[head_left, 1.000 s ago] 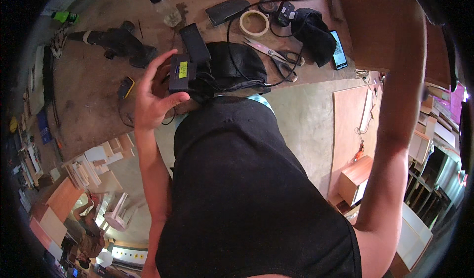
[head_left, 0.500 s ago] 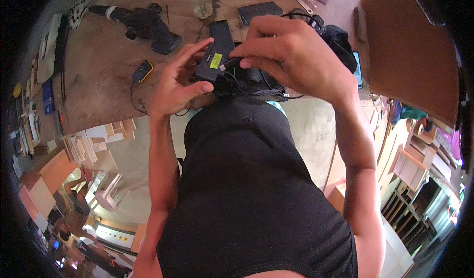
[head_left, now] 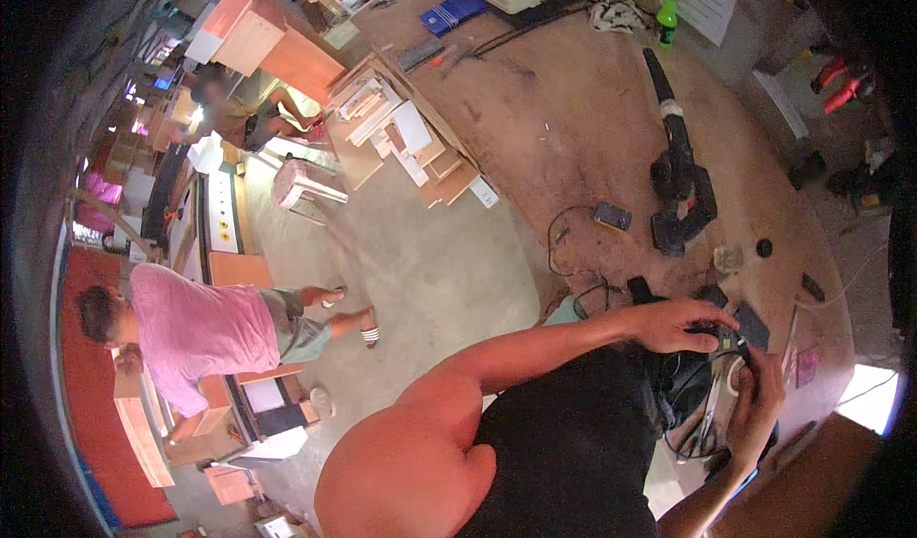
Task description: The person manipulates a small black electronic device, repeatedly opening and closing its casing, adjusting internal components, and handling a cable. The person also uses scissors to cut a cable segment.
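My left hand reaches across to a small black box-shaped device with a yellow-green label, likely a power bank, its fingers and thumb curled around it. Close beside it, my right hand pinches the dark end of a cable at the device's edge. Whether the plug sits in a port is too small to tell. A black bag and looping black cables lie below the hands. A dark flat slab rests on the table just past the device.
On the brown table lie a black blower, a yellow-edged device with a cord, a jar and a green bottle. Stacked wood pieces and a stool stand left. One person bends over wood; another sits behind.
My view has swung to the left and tilted, bringing the workshop floor and two people into fuller sight. Both hands stay together at the device, the right one's cable end now closer to it.
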Tool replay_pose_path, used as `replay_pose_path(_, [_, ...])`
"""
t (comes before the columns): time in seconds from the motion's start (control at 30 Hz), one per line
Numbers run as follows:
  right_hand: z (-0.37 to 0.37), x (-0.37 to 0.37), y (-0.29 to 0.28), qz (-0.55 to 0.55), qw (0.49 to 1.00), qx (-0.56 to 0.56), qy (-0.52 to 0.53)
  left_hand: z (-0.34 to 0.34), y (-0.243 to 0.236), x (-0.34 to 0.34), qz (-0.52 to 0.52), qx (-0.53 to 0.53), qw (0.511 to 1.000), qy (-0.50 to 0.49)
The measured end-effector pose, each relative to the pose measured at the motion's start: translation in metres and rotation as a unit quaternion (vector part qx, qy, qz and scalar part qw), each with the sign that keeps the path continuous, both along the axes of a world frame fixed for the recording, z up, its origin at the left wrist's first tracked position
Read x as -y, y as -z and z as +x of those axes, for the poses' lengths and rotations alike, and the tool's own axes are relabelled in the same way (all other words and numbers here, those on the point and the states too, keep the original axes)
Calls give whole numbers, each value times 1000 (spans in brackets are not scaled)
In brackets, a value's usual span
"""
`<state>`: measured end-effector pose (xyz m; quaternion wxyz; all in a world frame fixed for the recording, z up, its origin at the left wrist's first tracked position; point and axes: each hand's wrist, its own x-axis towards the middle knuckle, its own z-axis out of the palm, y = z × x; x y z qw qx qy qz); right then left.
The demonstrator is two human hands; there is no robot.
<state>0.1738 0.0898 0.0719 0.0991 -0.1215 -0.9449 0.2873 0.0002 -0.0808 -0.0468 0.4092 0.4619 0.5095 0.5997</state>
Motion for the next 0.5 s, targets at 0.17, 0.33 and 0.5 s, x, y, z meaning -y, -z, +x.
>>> replay_pose_path(0.17, [-8,-4,-7,6,1000,-22,-17,4,0,-1,72,2,997,-34])
replay_pose_path(0.33, [-12,0,-15,-27,998,-44,23,8,9,-5,74,-17,994,-73])
replay_pose_path(0.5, [-12,12,-21,-17,997,-67,26,12,8,-5,59,-23,995,-77])
